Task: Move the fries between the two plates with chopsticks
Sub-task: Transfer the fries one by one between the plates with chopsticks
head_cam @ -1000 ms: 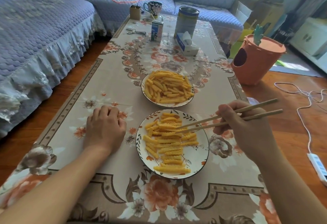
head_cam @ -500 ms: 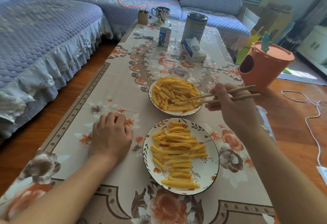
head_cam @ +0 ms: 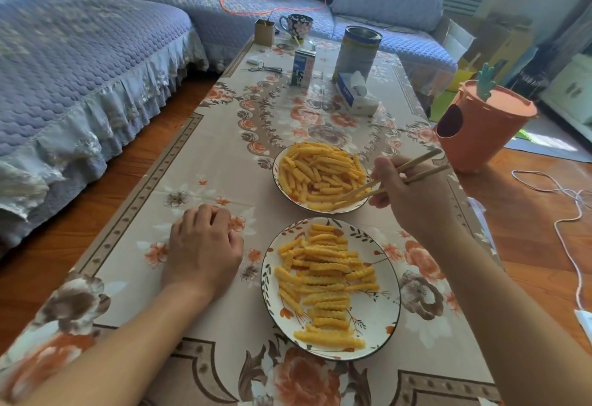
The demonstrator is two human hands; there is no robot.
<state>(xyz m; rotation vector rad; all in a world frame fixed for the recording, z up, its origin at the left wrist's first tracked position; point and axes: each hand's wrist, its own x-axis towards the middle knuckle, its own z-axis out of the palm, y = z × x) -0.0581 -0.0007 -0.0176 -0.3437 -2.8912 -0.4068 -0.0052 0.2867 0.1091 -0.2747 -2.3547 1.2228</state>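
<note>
While the left hand (head_cam: 203, 250) lay palm down, fingers loosely curled and holding nothing, on the flowered surface (head_cam: 205, 155) beside the near plate (head_cam: 381, 312), the right hand (head_cam: 413, 197) had its fingers closed around a pair of chopsticks (head_cam: 394, 176). Their tips rested among the crinkle-cut fries (head_cam: 315, 173) at the near edge of the far plate (head_cam: 277, 162); whether they pinched one was unclear. More fries lay on the near plate.

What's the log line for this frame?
right hand: holds chopsticks | tips: in fries on far plate | left hand: flat on tablecloth | near plate: partly filled
</note>
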